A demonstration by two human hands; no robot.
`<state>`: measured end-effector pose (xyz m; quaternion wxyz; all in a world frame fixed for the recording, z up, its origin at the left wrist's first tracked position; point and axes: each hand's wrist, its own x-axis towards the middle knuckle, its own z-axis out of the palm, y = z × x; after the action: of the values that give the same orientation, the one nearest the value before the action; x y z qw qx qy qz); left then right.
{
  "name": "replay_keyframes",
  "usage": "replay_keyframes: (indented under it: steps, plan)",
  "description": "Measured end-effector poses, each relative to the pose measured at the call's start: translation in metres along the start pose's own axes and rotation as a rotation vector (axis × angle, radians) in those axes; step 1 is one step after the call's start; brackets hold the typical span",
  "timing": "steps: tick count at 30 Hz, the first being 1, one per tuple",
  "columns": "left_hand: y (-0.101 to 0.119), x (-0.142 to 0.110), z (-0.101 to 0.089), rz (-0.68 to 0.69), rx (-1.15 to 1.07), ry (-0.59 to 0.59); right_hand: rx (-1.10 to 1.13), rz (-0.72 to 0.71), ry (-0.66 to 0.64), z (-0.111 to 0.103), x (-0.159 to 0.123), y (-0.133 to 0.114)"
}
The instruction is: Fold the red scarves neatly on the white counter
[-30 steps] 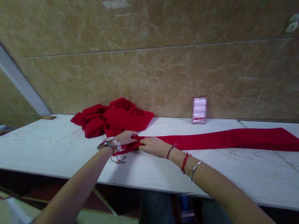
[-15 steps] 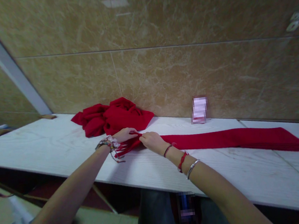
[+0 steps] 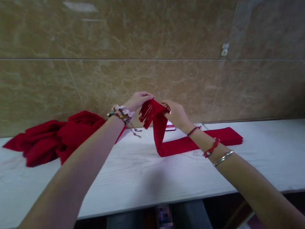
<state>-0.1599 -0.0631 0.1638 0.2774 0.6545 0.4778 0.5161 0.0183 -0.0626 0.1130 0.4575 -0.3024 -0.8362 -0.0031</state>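
While the left hand (image 3: 140, 100), outstretched at mid-frame, pinches the fringed scarf (image 3: 160, 130), the right hand (image 3: 176, 114), bent inward, pinches it too.

Left fingers (image 3: 145, 94) and right fingers (image 3: 170, 104) pinched

The phone (image 3: 170, 126) is mostly hidden behind the right hand (image 3: 178, 116) and the fringed red cloth (image 3: 160, 128).
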Motion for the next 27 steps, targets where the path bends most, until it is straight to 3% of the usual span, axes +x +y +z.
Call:
replay_keyframes:
  steps: [3, 7, 10, 13, 16, 20, 23, 27]
  plan:
    - [0.009, 0.012, 0.035, 0.008, 0.072, -0.049, 0.026, 0.047, 0.044, -0.020, -0.011, 0.026]
    - [0.002, 0.008, 0.051, -0.049, 0.111, -0.039, 0.001, 0.044, -0.002, -0.019, -0.029, 0.036]
    - [-0.010, 0.001, 0.046, -0.073, 0.153, -0.030, 0.034, 0.031, -0.044, -0.006, -0.037, 0.032]
    - [-0.025, -0.009, 0.033, -0.078, 0.199, -0.019, 0.216, 0.076, -0.104, 0.010, -0.039, 0.022]
    - [-0.038, -0.020, 0.018, -0.100, 0.169, -0.041, 0.486, 0.219, -0.205, 0.022, -0.036, 0.008]
    - [-0.042, -0.035, 0.004, -0.157, 0.038, -0.144, 0.692, 0.483, -0.244, 0.024, -0.030, -0.009]
    - [-0.036, -0.043, 0.002, -0.167, 0.007, -0.243, 0.617, 0.534, -0.251, 0.016, -0.031, -0.015]
    - [-0.029, -0.043, 0.014, -0.161, -0.012, -0.333, 0.220, 0.414, -0.166, 0.007, -0.041, -0.014]
